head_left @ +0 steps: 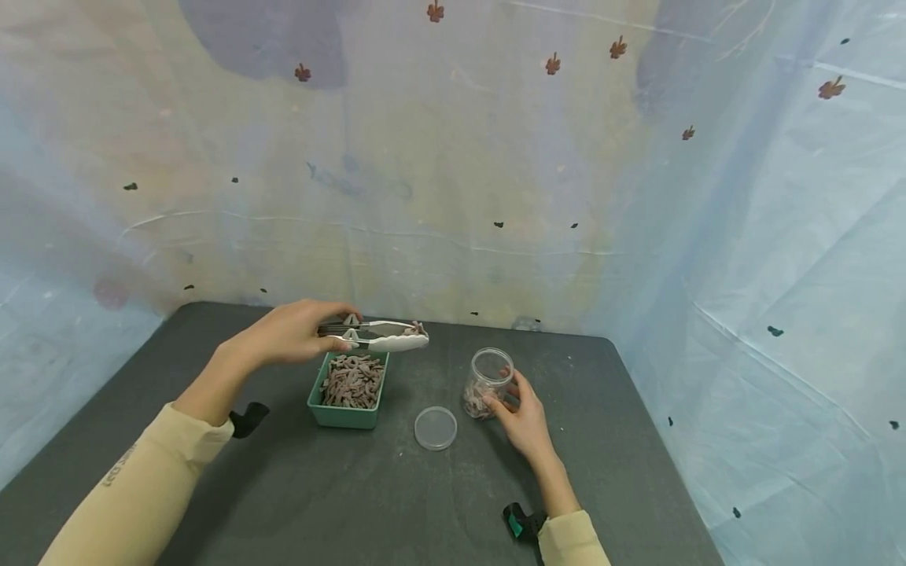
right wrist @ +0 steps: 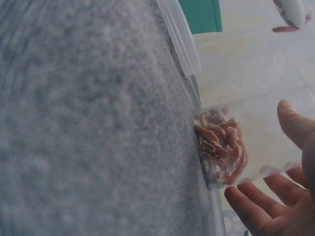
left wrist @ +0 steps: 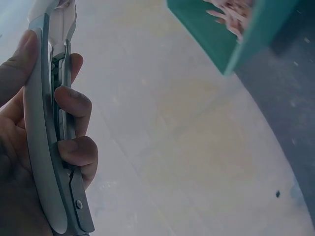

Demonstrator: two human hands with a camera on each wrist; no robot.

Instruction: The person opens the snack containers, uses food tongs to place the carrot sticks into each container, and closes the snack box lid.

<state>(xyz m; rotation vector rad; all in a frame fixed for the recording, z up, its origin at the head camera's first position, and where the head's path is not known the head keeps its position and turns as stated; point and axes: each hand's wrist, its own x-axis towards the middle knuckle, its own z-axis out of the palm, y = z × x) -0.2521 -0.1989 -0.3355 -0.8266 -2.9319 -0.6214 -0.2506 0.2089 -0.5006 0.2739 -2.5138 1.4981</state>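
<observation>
My left hand grips a pair of tongs with white tips, held level over the far edge of a green box. Between the tips sit some brownish-pink strips. The box is filled with a heap of similar strips. On the right, my right hand holds a clear jar by its side, thumb in front and fingers around the far side. The jar stands upright and uncapped on the table, with strips in its lower part. Fingers wrap the tong handles in the left wrist view.
A round clear lid lies flat on the dark table between box and jar. Behind the table hangs a pale patterned curtain, which also runs along the right side. Small light crumbs dot the tabletop.
</observation>
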